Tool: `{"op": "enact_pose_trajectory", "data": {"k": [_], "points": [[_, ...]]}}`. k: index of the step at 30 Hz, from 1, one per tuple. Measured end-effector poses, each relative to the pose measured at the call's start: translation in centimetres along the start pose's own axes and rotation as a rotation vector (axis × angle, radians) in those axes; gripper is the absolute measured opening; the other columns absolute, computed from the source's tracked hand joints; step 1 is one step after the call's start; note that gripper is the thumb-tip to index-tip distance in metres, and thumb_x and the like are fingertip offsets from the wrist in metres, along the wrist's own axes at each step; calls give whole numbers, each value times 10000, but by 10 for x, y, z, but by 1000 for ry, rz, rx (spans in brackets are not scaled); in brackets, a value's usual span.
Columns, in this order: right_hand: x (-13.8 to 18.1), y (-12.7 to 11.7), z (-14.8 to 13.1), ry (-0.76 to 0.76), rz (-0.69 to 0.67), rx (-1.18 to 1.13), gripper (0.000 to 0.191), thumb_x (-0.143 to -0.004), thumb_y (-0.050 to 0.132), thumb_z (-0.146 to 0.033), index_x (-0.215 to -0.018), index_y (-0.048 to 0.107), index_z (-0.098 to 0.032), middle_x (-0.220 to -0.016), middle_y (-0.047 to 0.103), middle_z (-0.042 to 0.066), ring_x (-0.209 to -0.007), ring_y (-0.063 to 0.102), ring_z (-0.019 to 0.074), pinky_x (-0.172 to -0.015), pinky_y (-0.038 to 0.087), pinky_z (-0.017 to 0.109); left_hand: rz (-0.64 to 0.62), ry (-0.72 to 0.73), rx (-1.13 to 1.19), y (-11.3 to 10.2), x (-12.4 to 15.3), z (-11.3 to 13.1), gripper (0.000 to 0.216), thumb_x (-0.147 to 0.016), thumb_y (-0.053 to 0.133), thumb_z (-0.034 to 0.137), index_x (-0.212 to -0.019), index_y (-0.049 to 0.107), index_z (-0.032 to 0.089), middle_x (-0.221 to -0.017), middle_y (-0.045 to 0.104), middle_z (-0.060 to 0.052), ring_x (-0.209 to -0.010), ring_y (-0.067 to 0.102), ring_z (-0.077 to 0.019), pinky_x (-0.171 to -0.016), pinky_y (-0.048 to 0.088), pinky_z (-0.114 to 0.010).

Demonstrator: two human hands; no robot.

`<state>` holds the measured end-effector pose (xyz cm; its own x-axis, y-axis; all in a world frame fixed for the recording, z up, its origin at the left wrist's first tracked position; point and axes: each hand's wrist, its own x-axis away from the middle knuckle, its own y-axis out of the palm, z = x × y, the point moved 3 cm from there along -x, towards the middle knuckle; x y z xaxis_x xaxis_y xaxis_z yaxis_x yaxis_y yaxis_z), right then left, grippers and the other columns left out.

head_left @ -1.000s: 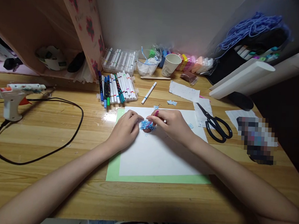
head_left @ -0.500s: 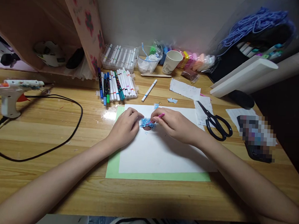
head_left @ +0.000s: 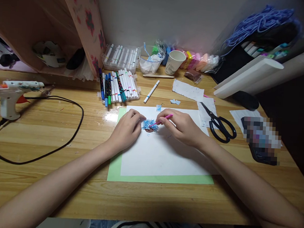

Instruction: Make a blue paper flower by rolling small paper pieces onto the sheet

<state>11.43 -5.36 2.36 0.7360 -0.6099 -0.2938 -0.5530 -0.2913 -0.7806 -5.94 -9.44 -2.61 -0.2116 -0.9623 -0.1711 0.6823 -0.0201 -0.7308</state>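
Right hand (head_left: 182,125) pinching pink stick (head_left: 163,119), tip in blue shreds (head_left: 149,124), left hand (head_left: 127,129) fingertips steadying them

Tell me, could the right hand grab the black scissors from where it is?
Probably yes. The right hand holds a thin pink tool at the blue fluffy piece, and the scissors lie just to its right on the desk with nothing between them. It would likely need to put the tool down first.
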Motion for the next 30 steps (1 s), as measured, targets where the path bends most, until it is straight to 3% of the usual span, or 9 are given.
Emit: {"op": "enact_pose_trajectory", "data": {"k": [4, 7, 11, 15, 19, 23, 27, 30], "points": [[7, -2, 2, 5, 70, -60, 227, -962, 394, -245, -837, 571, -176, -779, 643, 42, -717, 599, 144, -668, 454, 274, 70, -11, 47, -6, 3, 8, 105, -882, 495, 236, -941, 564, 183, -940, 541, -44, -839, 540, -164, -750, 450, -309], [17, 0, 9, 79, 175, -204, 237, -964, 401, -248, -838, 588, -172, -779, 635, 33, -712, 604, 128, -655, 467, 261, 99, 18, -43, -3, 5, 18, 194, -803, 621, 352, -883, 560, 186, -887, 539, -33, -824, 532, -182, -725, 433, -319], [31, 9, 21, 205, 338, -410, 259, -964, 411, -268, -823, 608, -177, -788, 619, 22, -698, 602, 114, -644, 481, 253, 130, 10, -149, 6, 3, 24, 161, -796, 620, 322, -866, 574, 184, -874, 547, -34, -812, 525, -187, -715, 412, -329], [39, 19, 25, 240, 414, -463, 277, -966, 405, -285, -833, 625, -181, -804, 616, 28, -691, 595, 118, -641, 485, 264, 138, -8, -141, 8, 2, 24, 45, -818, 573, 224, -803, 590, 185, -832, 539, -28, -773, 519, -169, -686, 406, -318], [43, 25, 24, 220, 411, -405, 266, -967, 388, -268, -846, 610, -188, -785, 622, 36, -708, 592, 139, -660, 483, 290, 164, -37, 30, 3, 3, 21, 43, -826, 558, 171, -796, 585, 185, -828, 540, -18, -754, 520, -143, -671, 422, -293], [43, 27, 19, 61, 349, -287, 213, -949, 393, -199, -887, 597, -193, -785, 644, 45, -742, 595, 159, -687, 477, 315, 201, -112, 191, -3, 3, 13, 64, -835, 557, 155, -779, 566, 185, -783, 551, -2, -720, 506, -122, -648, 415, -267], [41, 28, 15, -65, 310, -215, 175, -931, 413, -183, -921, 588, -197, -774, 650, 54, -719, 592, 172, -658, 473, 326, 209, -233, 263, -3, 1, 3, 69, -837, 555, 164, -770, 560, 184, -757, 553, 4, -686, 505, -113, -636, 413, -261], [40, 29, 15, -74, 292, -200, 170, -929, 420, -192, -930, 590, -199, -773, 658, 56, -719, 602, 175, -657, 477, 328, 202, -235, 268, -2, 0, 3, 64, -832, 560, 165, -771, 564, 184, -760, 557, 3, -691, 506, -113, -647, 415, -263]]}}
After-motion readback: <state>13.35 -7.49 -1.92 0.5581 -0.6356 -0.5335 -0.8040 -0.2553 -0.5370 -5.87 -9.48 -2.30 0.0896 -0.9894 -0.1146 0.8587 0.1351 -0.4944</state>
